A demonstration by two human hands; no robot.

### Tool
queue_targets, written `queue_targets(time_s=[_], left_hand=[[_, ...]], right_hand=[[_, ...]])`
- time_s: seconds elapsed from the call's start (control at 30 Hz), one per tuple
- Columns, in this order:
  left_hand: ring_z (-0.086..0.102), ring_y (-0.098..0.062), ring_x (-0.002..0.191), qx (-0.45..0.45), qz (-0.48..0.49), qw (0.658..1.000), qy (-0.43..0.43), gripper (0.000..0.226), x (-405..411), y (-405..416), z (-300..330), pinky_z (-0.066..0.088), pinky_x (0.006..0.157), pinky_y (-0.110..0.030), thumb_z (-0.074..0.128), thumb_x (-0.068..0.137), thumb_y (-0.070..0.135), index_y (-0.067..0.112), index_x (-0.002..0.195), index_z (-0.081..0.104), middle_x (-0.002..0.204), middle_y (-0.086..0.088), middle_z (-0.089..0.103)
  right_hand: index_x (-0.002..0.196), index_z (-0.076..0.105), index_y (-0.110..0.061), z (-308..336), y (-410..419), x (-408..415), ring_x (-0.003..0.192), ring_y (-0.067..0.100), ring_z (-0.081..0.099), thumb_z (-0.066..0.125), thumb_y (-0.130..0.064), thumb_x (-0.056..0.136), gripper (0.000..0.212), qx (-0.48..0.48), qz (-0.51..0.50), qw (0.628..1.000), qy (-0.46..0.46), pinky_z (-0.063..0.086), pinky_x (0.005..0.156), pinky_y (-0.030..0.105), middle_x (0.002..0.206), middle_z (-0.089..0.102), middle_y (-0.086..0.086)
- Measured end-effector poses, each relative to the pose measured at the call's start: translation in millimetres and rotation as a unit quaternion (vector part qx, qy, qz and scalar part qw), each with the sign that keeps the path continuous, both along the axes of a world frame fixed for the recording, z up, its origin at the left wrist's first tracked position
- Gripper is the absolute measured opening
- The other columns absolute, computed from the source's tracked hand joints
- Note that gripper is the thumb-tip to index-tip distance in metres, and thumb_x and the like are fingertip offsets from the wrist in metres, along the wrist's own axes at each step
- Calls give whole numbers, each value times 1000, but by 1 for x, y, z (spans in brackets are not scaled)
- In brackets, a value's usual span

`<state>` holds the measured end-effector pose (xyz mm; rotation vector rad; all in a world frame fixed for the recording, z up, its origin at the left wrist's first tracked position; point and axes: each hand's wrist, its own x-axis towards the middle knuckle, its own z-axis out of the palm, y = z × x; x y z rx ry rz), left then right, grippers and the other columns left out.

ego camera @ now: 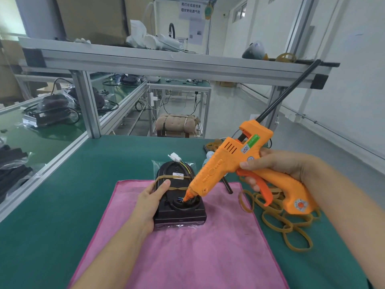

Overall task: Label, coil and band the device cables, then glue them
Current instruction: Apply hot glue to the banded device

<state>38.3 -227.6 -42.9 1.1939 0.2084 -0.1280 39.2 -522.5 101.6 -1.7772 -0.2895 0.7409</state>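
Note:
A black device (180, 215) lies on a pink cloth (187, 253). Its coiled cable is held down by a rubber band (175, 188) and carries a small label (178, 175). A white connector (174, 157) sticks out at the far end. My left hand (151, 200) grips the device's left side, thumb on top. My right hand (277, 165) holds an orange glue gun (235, 163), fingers on the trigger. The gun's nozzle tip touches the coloured wires in the recess (184, 201) at the device's near end.
Several loose rubber bands (287, 224) lie on the green table (62, 205) right of the cloth. A black glue stick (227, 185) lies by the cloth's far right corner. An aluminium frame shelf (166, 61) crosses overhead. More bagged devices (52, 109) sit on the left bench.

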Motion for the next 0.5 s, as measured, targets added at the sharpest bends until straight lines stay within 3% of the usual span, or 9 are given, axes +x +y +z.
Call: queue_targets(time_s=[0.27, 0.5], left_hand=[[73, -34, 85, 0, 3, 1000, 2, 26, -1, -1, 2, 59, 70, -43, 69, 86, 27, 19, 111, 70, 96, -15, 75], [72, -34, 86, -5, 10, 1000, 0, 24, -4, -2, 4, 59, 74, -43, 68, 88, 24, 17, 111, 70, 97, -16, 75]], right_hand=[[107, 69, -15, -1, 0, 2, 64, 27, 62, 81, -30, 75, 37, 28, -7, 1000, 4, 55, 64, 35, 75, 62, 16], [106, 67, -11, -9, 7, 4, 64, 26, 63, 81, -32, 73, 41, 50, -31, 998, -1, 56, 65, 37, 73, 63, 15]])
